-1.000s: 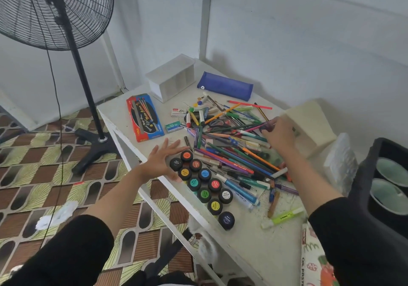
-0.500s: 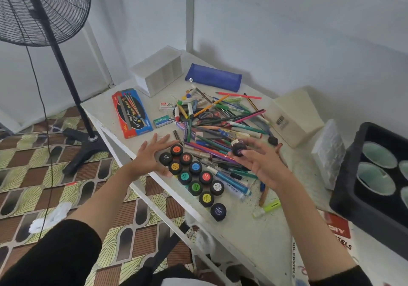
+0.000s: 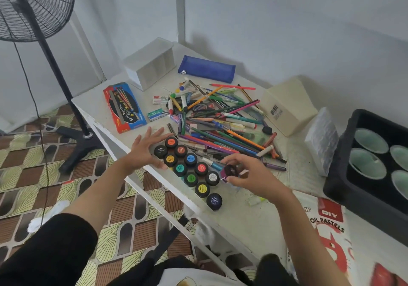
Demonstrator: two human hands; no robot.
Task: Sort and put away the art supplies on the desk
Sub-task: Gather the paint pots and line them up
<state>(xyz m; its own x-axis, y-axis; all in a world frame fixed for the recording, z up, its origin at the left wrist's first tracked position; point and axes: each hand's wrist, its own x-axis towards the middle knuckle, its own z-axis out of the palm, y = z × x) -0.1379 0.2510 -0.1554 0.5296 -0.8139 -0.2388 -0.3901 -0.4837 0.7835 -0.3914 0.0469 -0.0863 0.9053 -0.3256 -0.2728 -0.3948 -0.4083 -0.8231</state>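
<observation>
Head view: right hand (image 3: 254, 176) pinches a tilted purple paint pot (image 3: 230, 172) just beside the rows of paint pots (image 3: 191, 160) near the surface's (image 3: 242, 219) front edge; left hand (image 3: 143, 151), fingers spread straight, lies by the rows' other end.

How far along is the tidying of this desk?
Early. Done: poster paint jars grouped in rows by the desk edge. In hand: the right hand pinches a purple jar beside them; the left hand lies open at their end. Left: the pen and pencil pile, unsorted.
</observation>
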